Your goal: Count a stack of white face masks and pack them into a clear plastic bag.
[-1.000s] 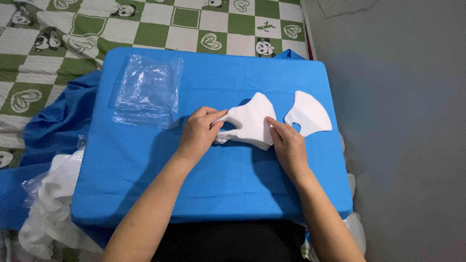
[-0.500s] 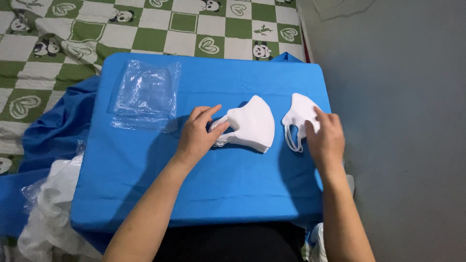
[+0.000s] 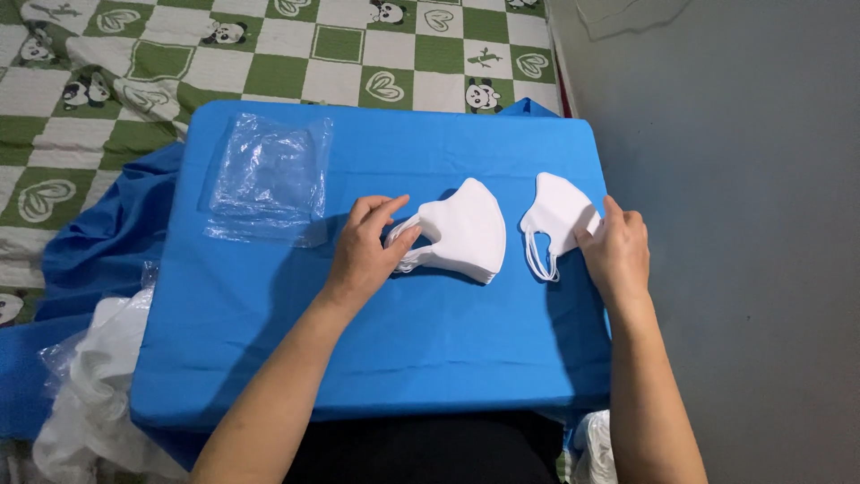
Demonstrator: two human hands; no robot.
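- Masks in a white stack [image 3: 461,235] are lying mid-worktop [image 3: 376,358], blue cloth underneath.
- Left hand [image 3: 365,254] is pressing down on the stack's ear-loop end, fingers loosely spread, gripping nothing.
- Right hand [image 3: 616,251] is resting open-fingered on the single mask [image 3: 555,215] just beside the stack.
- Clear plastic bags [image 3: 267,179] are sitting at the far left.

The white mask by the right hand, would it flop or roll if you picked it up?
The single white mask probably feels very light and bends easily, since it lies thin and flat on the blue surface. Its loops would likely dangle. It should not roll. The right hand touches its edge.
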